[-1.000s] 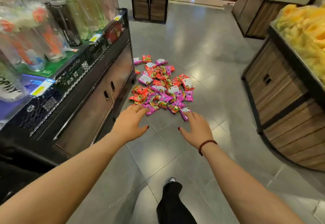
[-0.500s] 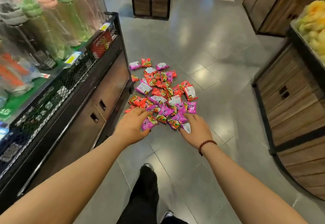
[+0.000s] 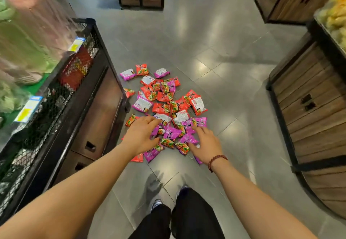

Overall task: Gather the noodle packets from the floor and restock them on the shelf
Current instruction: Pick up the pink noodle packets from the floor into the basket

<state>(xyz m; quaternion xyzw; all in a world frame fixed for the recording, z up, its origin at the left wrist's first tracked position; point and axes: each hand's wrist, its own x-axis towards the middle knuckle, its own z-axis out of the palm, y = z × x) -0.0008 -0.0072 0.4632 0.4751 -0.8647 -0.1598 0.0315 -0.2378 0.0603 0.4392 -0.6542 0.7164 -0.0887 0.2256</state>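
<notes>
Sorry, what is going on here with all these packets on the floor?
A person leans over a pile of red and purple noodle packets on the tiled floor, beside a dark shelf. The right hand lies spread on purple packets. The left hand curves over others, grip unclear. None looks lifted.

Arms outstretched — left grip (image 3: 141, 135), right grip (image 3: 206, 145) spread, palms down

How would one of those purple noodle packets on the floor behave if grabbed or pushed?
Probably light: the purple packet looks small and puffy, lying loosely in the heap. Its glossy wrapper likely feels slippery, so a push could slide it across the shiny floor. It lies flat, so rolling seems unlikely.
</notes>
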